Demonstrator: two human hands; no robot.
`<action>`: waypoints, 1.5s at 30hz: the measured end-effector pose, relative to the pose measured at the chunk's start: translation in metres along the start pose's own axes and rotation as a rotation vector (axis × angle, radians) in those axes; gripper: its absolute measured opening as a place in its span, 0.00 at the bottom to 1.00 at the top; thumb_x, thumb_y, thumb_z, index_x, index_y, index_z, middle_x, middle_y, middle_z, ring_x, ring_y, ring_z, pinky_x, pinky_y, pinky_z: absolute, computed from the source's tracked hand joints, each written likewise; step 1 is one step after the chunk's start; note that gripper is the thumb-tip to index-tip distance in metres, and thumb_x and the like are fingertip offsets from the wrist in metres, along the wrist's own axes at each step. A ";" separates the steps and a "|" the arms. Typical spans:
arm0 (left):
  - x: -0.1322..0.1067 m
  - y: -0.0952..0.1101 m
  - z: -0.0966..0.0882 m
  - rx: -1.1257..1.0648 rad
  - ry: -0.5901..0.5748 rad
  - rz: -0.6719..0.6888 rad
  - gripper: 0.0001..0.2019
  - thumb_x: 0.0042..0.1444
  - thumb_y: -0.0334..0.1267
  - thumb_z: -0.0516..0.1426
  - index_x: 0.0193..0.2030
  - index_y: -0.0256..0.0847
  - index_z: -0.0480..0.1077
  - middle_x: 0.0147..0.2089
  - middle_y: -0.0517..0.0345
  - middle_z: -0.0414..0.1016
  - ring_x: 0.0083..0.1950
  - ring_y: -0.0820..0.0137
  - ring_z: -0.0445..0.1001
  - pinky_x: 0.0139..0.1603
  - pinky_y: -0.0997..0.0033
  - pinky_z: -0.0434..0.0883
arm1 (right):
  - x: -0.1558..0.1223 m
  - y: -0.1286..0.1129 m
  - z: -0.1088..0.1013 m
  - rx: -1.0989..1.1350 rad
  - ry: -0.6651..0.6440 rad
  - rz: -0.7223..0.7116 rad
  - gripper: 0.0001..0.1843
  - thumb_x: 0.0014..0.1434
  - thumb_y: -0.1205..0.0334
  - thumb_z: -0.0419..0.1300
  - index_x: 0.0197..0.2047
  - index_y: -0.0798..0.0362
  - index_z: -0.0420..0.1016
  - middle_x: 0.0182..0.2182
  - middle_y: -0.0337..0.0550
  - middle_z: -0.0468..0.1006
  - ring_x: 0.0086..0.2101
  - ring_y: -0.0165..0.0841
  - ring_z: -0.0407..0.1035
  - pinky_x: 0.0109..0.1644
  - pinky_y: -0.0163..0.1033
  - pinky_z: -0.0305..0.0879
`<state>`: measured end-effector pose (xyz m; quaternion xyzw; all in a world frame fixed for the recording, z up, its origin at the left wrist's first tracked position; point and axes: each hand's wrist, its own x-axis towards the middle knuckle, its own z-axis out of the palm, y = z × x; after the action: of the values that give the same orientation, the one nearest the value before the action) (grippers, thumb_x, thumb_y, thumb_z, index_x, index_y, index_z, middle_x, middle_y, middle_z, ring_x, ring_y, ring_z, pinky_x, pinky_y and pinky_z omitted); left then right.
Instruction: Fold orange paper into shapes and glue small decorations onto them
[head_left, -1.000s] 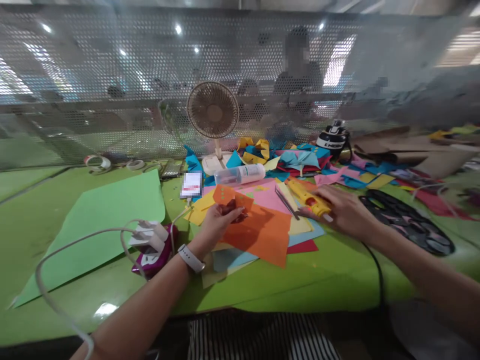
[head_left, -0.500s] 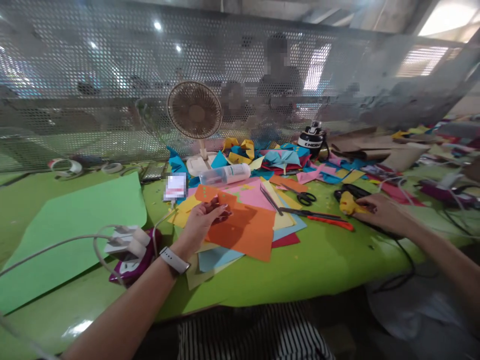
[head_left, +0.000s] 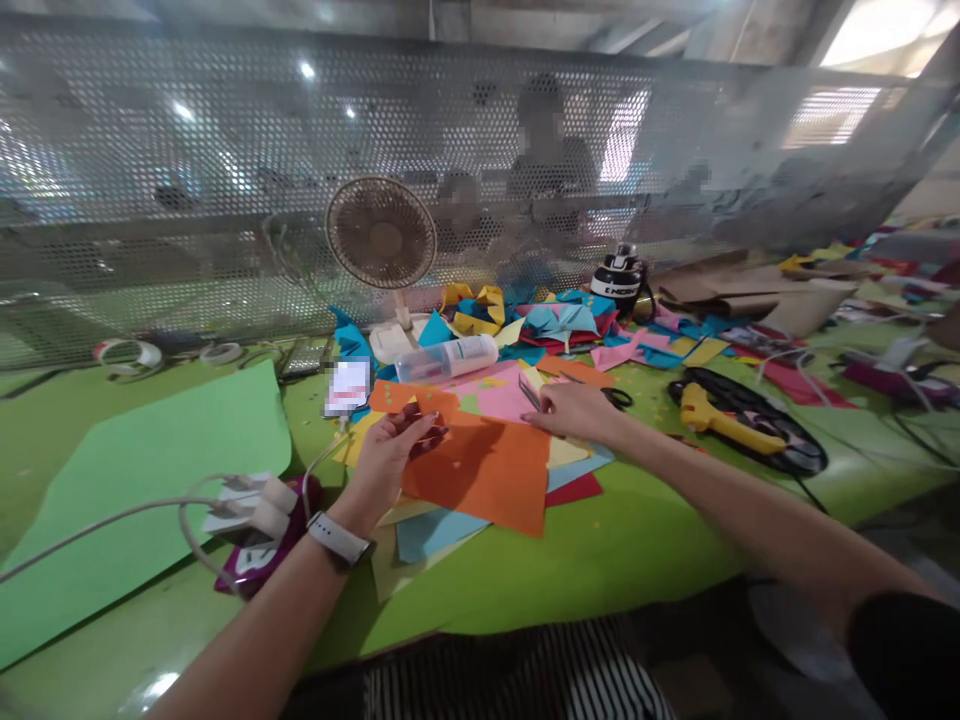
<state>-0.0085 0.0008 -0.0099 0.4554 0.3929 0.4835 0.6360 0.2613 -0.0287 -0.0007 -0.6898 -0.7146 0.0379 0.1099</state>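
Observation:
My left hand [head_left: 388, 455], with a white watch on the wrist, is closed in a pinch on a small orange paper piece [head_left: 409, 398] with green bits on it. It holds the piece just above a large orange sheet [head_left: 487, 470]. My right hand [head_left: 576, 410] lies on the stacked coloured papers, its fingers stretched left and nothing in them. The fingertips are close to a thin metal tool [head_left: 529, 392] on the pink sheet [head_left: 499, 397]. A yellow glue gun [head_left: 720, 420] rests on a black mat [head_left: 787, 445] to the right, away from both hands.
Black-handled scissors [head_left: 619, 398] lie behind my right hand. A clear bottle [head_left: 446, 358] and a small fan [head_left: 382, 235] stand further back, among paper scraps. At left are a light green sheet [head_left: 150, 460] and chargers with white cables [head_left: 251, 500]. People sit behind a perforated screen [head_left: 225, 200].
My right hand carried the glue gun to the right, left it on the black mat, and came back empty to the papers. My left hand kept its pinch on the orange piece.

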 end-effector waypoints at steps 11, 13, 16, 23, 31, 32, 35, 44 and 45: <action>0.000 -0.002 0.001 0.043 0.015 -0.032 0.13 0.44 0.36 0.67 0.35 0.36 0.72 0.35 0.56 0.79 0.33 0.72 0.77 0.39 0.72 0.74 | 0.016 0.019 0.008 0.367 -0.045 -0.111 0.25 0.50 0.66 0.52 0.53 0.52 0.68 0.24 0.37 0.75 0.26 0.31 0.69 0.28 0.32 0.58; -0.001 -0.001 0.002 0.048 0.023 -0.030 0.12 0.44 0.36 0.67 0.35 0.35 0.72 0.34 0.56 0.79 0.33 0.72 0.77 0.39 0.72 0.74 | 0.020 0.024 0.010 0.646 -0.074 -0.086 0.21 0.52 0.66 0.50 0.49 0.54 0.73 0.20 0.36 0.72 0.22 0.29 0.69 0.27 0.32 0.61; -0.001 -0.001 0.003 0.042 0.026 -0.029 0.12 0.44 0.36 0.66 0.35 0.35 0.72 0.34 0.56 0.79 0.33 0.72 0.77 0.39 0.73 0.74 | 0.022 0.030 0.013 0.748 -0.118 -0.077 0.15 0.53 0.64 0.50 0.37 0.55 0.78 0.18 0.38 0.72 0.21 0.30 0.69 0.25 0.32 0.63; 0.000 -0.003 0.002 0.039 0.015 -0.018 0.12 0.44 0.36 0.67 0.35 0.34 0.72 0.34 0.55 0.79 0.33 0.72 0.77 0.39 0.73 0.74 | 0.014 0.028 0.004 0.456 -0.170 -0.246 0.10 0.49 0.65 0.56 0.33 0.51 0.79 0.33 0.43 0.78 0.34 0.35 0.70 0.35 0.35 0.62; 0.002 -0.006 -0.001 0.036 -0.015 -0.024 0.12 0.44 0.36 0.67 0.35 0.36 0.72 0.34 0.58 0.78 0.34 0.72 0.77 0.39 0.73 0.74 | 0.012 0.028 -0.001 -0.082 -0.069 -0.394 0.08 0.53 0.67 0.56 0.35 0.51 0.75 0.41 0.47 0.71 0.37 0.37 0.67 0.32 0.35 0.55; 0.002 -0.006 -0.001 0.039 -0.014 -0.022 0.12 0.44 0.36 0.67 0.35 0.36 0.72 0.34 0.57 0.78 0.34 0.72 0.77 0.39 0.73 0.74 | 0.013 0.028 0.000 -0.085 -0.057 -0.419 0.07 0.53 0.68 0.56 0.34 0.51 0.75 0.43 0.47 0.70 0.38 0.37 0.67 0.32 0.36 0.56; 0.000 -0.005 -0.001 0.045 -0.002 -0.020 0.12 0.44 0.37 0.67 0.34 0.36 0.72 0.34 0.57 0.78 0.33 0.72 0.77 0.39 0.73 0.74 | 0.014 0.029 0.001 -0.032 -0.031 -0.509 0.08 0.52 0.69 0.56 0.35 0.51 0.73 0.48 0.47 0.70 0.44 0.39 0.67 0.38 0.37 0.59; 0.001 -0.007 -0.002 0.017 0.001 -0.030 0.14 0.43 0.36 0.67 0.36 0.36 0.71 0.34 0.57 0.79 0.32 0.72 0.77 0.38 0.73 0.74 | 0.019 0.029 0.012 0.579 0.181 -0.313 0.18 0.49 0.66 0.57 0.46 0.53 0.67 0.33 0.42 0.75 0.28 0.31 0.68 0.33 0.37 0.64; 0.001 -0.007 -0.002 0.013 -0.002 -0.031 0.14 0.43 0.36 0.67 0.36 0.36 0.71 0.34 0.58 0.79 0.32 0.72 0.77 0.38 0.73 0.74 | 0.020 0.029 0.013 0.734 0.158 -0.271 0.20 0.49 0.65 0.57 0.48 0.53 0.67 0.34 0.42 0.76 0.28 0.30 0.69 0.33 0.37 0.65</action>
<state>-0.0081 0.0011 -0.0169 0.4537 0.4023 0.4706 0.6410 0.2862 -0.0068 -0.0170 -0.5051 -0.7274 0.2226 0.4077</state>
